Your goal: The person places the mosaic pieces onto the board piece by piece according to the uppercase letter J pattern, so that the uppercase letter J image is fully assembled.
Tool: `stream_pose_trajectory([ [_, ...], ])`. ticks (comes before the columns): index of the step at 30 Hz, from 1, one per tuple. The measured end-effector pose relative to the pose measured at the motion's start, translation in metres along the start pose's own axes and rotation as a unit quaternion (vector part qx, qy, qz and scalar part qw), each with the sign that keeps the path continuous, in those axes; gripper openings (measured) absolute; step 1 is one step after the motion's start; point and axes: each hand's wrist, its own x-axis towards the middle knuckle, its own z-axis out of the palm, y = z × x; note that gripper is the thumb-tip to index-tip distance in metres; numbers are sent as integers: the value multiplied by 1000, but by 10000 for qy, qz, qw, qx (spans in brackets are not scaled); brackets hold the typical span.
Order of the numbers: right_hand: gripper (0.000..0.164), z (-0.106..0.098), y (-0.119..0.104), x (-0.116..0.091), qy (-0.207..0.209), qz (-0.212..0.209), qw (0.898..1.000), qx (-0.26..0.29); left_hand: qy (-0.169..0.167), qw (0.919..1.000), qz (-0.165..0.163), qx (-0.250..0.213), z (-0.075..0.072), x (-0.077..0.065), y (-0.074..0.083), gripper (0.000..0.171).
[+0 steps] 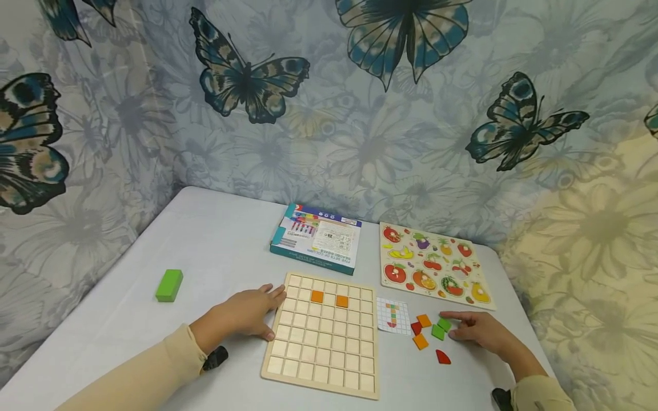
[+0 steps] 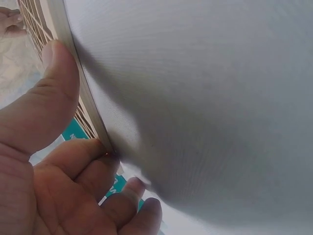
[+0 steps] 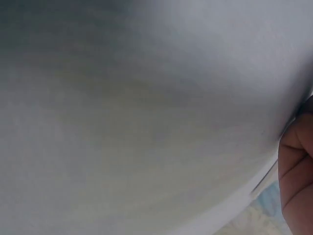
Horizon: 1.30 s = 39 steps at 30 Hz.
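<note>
A wooden grid board point(image 1: 324, 337) lies on the table, with two orange square tiles point(image 1: 317, 296) in one of its upper rows. My left hand point(image 1: 247, 313) rests against the board's left edge, its thumb point(image 2: 61, 73) and fingers spread along the rim. To the right of the board, my right hand point(image 1: 483, 331) points its index finger at the upper of two green tiles point(image 1: 444, 324), with the thumb close beside them. Around these lie orange tiles point(image 1: 420, 341), a red tile point(image 1: 416, 328) and a red quarter-round piece point(image 1: 443, 357). The right wrist view hides the right fingertips.
A small pattern card point(image 1: 393, 315) lies between the board and the loose tiles. Behind stand a flat toy box point(image 1: 316, 240) and a fruit puzzle board point(image 1: 434, 262). At the left is a green block point(image 1: 169, 285). Patterned fabric walls point(image 1: 329, 142) border the table.
</note>
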Motion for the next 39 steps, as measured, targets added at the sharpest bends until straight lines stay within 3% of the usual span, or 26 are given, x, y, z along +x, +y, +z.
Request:
stream_pose_trajectory([
  [9,49,7,9,0,493,61,9987,-75,6,10000,3,32,1,1,1,94],
  [18,43,8,7,-5,595,66,9979,-247,7,10000,24,-67,1,0,1,93],
  [24,48,9,3,-10,592,7,9976,-354,37,10000,5,-25,1,0,1,94],
  [32,48,18,-1,-10,893,-134,9909,-1001,31,10000,-27,-52,1,-1,-1,94],
  [39,43,19,0,-11,982,-111,9894,-1068,49,10000,11,43,4,2,-2,94],
])
